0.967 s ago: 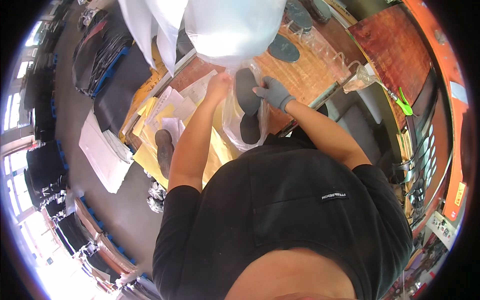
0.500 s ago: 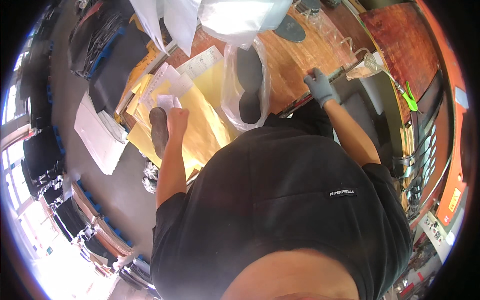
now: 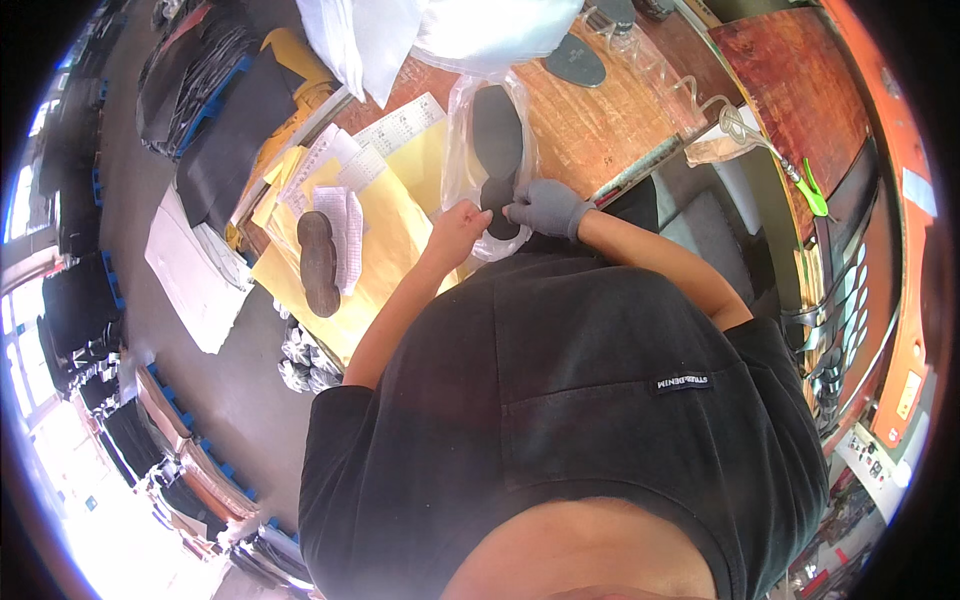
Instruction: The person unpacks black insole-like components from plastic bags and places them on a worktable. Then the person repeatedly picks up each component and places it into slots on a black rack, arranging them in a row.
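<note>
A clear plastic bag (image 3: 456, 140) lies on the bench with a dark shoe sole (image 3: 497, 130) in it. Bare and closed, my left hand (image 3: 458, 230) pinches at the bag's near left edge. Opposite it, my right hand (image 3: 548, 208), in a grey glove, has its fingertips closed at the near right edge, beside the sole's heel end. The film between the fingers is hard to make out. Further left, a brown sole (image 3: 319, 262) rests next to a folded printed sheet (image 3: 345, 235) on yellow paper (image 3: 400, 275).
White bags (image 3: 490, 35) bulge over the far bench edge. Another dark sole (image 3: 576, 62) lies on the wooden bench top (image 3: 590, 130). To the right hangs a coiled air hose with a green-levered nozzle (image 3: 812, 190). Stacked dark sheets (image 3: 235, 150) stand at left.
My left hand has left the brown sole and the printed sheet and moved right to the bag. My gloved right hand has come in leftward from the bench edge to the bag's other side.
</note>
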Demonstrator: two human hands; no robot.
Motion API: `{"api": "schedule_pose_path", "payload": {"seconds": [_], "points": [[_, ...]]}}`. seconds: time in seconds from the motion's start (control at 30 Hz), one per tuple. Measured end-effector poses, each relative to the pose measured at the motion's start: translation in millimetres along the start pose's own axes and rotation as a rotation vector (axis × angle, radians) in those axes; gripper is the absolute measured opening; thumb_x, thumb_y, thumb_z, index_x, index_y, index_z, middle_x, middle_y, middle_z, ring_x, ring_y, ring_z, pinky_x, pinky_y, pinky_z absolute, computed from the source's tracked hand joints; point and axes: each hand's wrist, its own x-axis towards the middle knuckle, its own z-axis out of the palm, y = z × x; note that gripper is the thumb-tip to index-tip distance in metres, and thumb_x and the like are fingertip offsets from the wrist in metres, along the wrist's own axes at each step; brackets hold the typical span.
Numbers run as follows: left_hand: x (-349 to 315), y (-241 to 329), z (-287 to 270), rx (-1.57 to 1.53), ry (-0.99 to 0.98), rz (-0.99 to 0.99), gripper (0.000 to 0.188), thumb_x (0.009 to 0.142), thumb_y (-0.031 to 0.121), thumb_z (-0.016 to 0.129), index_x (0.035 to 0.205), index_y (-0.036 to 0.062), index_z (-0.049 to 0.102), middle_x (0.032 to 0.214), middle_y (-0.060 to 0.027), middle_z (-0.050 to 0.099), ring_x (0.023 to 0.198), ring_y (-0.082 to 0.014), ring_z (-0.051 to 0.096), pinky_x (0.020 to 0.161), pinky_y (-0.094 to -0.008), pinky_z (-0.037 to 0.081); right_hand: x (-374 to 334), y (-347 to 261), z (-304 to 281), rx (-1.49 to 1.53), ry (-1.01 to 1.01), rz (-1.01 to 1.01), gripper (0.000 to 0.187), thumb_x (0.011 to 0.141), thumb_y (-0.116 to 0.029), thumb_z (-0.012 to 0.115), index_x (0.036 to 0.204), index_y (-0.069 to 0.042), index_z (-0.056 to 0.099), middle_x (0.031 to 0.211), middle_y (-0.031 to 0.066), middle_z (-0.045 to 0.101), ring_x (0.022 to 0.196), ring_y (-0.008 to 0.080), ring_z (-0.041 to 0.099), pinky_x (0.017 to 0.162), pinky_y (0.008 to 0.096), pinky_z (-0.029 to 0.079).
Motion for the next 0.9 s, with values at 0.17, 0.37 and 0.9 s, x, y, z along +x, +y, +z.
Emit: {"api": "schedule_pose_path", "payload": {"seconds": [0.17, 0.37, 0.9], "points": [[5.2, -9.7, 0.8, -0.1, -0.043, -0.039, 0.03, 0.086, 0.03, 0.058, 0.078, 0.0014, 0.055, 0.065, -0.007, 0.058, 0.06, -0.0149, 0.055, 0.056, -0.03, 0.043, -1.6, 15.2, -1.9, 0.086, 0.01, -0.092, 0.035, 0.079, -0.036, 0.054, 0.079, -0.003, 0.066, 0.077, 0.0173, 0.064, 0.074, 0.03, 0.062, 0.069, 0.0383, 0.047], [1.0, -4.4, -0.8, -0.331, -0.086, -0.102, 0.025, 0.089, 0.026, 0.056, 0.082, 0.0024, 0.053, 0.067, -0.0044, 0.056, 0.055, -0.011, 0.05, 0.052, -0.0259, 0.041, -25.1, 33.9, -13.6, 0.228, -0.1, 0.193, 0.036, 0.079, -0.037, 0.052, 0.08, -0.003, 0.065, 0.072, 0.0128, 0.063, 0.068, 0.0222, 0.061, 0.063, 0.0334, 0.046], [-15.7, 35.8, 15.8, 0.377, 0.185, 0.145, 0.082, 0.067, 0.024, 0.07, 0.133, 0.0004, 0.029, 0.124, -0.0241, 0.043, 0.112, -0.0405, 0.046, 0.093, -0.0433, 0.04, -33.5, 29.4, 18.8, 0.013, 0.279, 0.058, 0.023, 0.078, -0.027, 0.055, 0.084, -0.005, 0.061, 0.081, 0.0169, 0.064, 0.077, 0.0321, 0.062, 0.067, 0.0397, 0.048]]}}
